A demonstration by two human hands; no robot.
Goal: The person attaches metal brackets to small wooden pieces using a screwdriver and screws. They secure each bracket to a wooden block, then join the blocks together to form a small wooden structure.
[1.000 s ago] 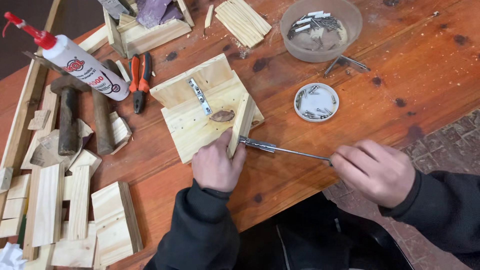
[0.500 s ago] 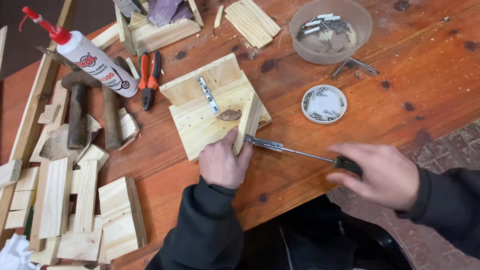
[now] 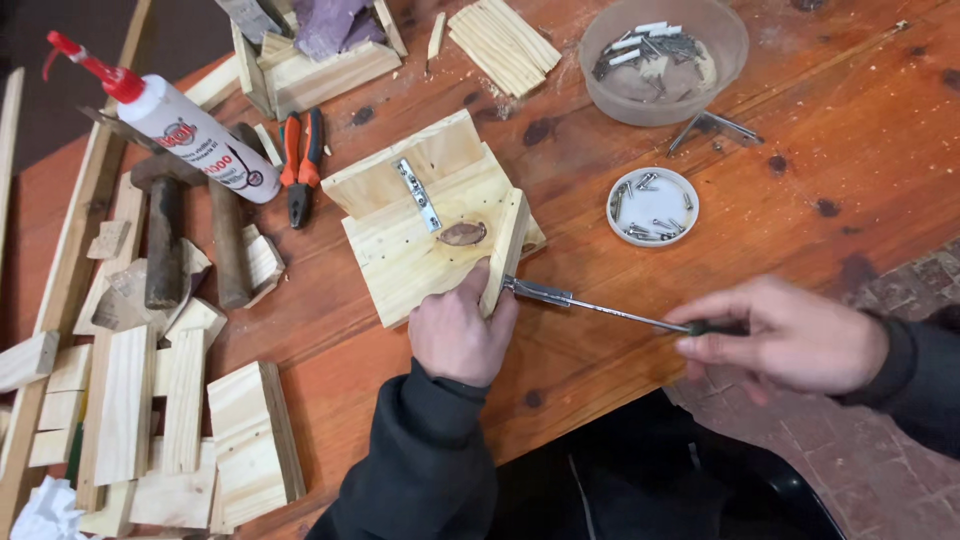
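Your left hand (image 3: 458,335) clamps the upright wooden slat (image 3: 505,250) at the near edge of the pine box (image 3: 420,225), frame centre | your right hand (image 3: 790,335) is closed around the screwdriver (image 3: 600,307) handle at right, its tip against the slat | lid of screws (image 3: 653,206) lies upper right; glue bottle (image 3: 185,130) upper left.

Table: I see a reddish-brown wooden tabletop (image 3: 800,130) filling most of my view, with dark knots and stains scattered across its planks.
Table edge: it runs diagonally from lower left up to the right side.
Floor: I see small reddish paving bricks (image 3: 900,470) at lower right, below the table edge.
Beyond the table: a dark area at the top left corner; I cannot tell what it is.
Light: even and soft, with faint shadows on the wood.
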